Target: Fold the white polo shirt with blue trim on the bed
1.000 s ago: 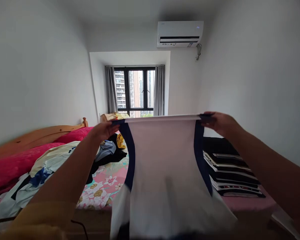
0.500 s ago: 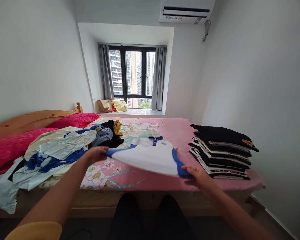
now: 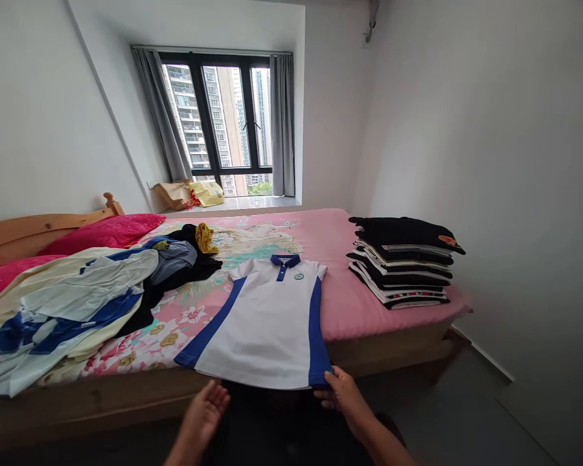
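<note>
A white polo shirt (image 3: 272, 323) with blue side panels and a blue collar lies spread on the bed, its collar towards the window and its hem over the near edge. My right hand (image 3: 342, 391) pinches the hem's right corner, thumb on top and fingers beneath. Just below the hem on the left, my left hand (image 3: 206, 408) is apart from the cloth, fingers stretched out and holding nothing.
Folded, mostly black clothes form a neat stack (image 3: 403, 262) on the bed's right. Loose white and blue clothes (image 3: 87, 291) are heaped on the left beside red pillows (image 3: 107, 233). Bags (image 3: 206, 194) sit on the windowsill. The bed's wooden edge (image 3: 126, 401) runs in front.
The shirt has come down flat and lies fully spread, nearer to me. My left hand has let go of its corner; my right hand keeps hold. The view has turned slightly right.
</note>
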`<state>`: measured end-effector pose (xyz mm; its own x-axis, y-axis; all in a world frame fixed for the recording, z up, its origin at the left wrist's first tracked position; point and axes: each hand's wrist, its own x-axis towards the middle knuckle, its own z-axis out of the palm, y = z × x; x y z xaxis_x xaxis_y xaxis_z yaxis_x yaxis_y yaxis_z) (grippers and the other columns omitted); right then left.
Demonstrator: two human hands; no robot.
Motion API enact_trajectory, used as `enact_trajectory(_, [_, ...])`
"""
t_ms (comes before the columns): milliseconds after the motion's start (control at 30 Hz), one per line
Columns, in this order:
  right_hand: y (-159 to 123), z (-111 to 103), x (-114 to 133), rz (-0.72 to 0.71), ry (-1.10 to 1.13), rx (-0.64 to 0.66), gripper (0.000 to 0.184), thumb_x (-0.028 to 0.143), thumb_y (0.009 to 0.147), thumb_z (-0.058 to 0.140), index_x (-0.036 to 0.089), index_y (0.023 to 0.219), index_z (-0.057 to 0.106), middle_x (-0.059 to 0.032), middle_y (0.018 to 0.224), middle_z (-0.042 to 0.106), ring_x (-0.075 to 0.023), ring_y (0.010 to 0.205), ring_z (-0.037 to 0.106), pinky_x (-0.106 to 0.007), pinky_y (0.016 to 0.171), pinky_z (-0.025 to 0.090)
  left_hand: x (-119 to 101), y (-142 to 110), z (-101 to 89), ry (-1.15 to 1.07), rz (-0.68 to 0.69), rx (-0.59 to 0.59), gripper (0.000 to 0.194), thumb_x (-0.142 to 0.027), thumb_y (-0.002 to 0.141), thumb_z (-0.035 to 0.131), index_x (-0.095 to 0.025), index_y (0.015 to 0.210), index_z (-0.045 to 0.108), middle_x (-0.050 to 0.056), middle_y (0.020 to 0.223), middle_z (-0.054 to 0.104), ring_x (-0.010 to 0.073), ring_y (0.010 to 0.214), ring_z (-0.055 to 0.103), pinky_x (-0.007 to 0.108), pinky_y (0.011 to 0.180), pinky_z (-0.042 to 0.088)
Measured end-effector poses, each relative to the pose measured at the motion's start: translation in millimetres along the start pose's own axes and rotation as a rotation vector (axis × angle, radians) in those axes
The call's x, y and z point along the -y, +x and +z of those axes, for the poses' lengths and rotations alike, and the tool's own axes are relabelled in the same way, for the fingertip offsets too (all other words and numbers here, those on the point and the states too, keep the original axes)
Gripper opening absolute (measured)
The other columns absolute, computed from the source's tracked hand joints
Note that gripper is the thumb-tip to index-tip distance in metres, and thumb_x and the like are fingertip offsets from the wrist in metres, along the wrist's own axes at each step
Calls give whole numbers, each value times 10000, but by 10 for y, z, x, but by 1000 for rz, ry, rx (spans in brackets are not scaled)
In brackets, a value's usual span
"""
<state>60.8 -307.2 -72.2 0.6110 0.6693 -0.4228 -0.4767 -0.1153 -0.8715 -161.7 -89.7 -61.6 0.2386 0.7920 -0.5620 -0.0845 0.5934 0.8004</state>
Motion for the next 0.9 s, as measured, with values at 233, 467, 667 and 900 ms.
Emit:
enact_trajectory(233, [59, 123, 23, -33, -140, 104, 430, 578, 728, 549, 157, 818, 535, -6, 589, 624, -79, 407, 499, -184, 397, 327, 730, -751, 1110, -92, -480, 616, 472, -556, 753, 613, -164, 1015, 591, 96, 925, 664, 220, 894, 644, 343, 812, 487])
enact_trajectory(467, [204, 22, 73, -119, -215, 135, 465, 624, 720, 557, 164, 666, 509, 38, 461, 508, -63, 357, 388, -198, 368, 269, 706, -724, 1659, -92, -322, 495, 216, -311, 792, 634, -144, 659, 600, 33, 557, 591, 151, 562, 592, 275, 625, 495])
enact_trajectory(667, [647, -134, 364, -100, 202, -33, 376, 499, 730, 621, 171, 909, 582, 4, 694, 592, -102, 519, 536, -218, 436, 425, 183, -681, 1514, -86, -81, 367, 87, -175, 730, 694, -150, 794, 641, 88, 803, 714, 187, 735, 686, 281, 701, 543])
enact_trajectory(900, [1394, 123, 774, -75, 576, -68, 161, 244, 814, 493, 200, 962, 535, -52, 911, 655, -148, 785, 652, -299, 694, 538, 140, -736, 965, 24, -206, 270, 399, -282, 445, 862, -226, 718, 577, 48, 640, 675, 310, 760, 698, 402, 693, 561])
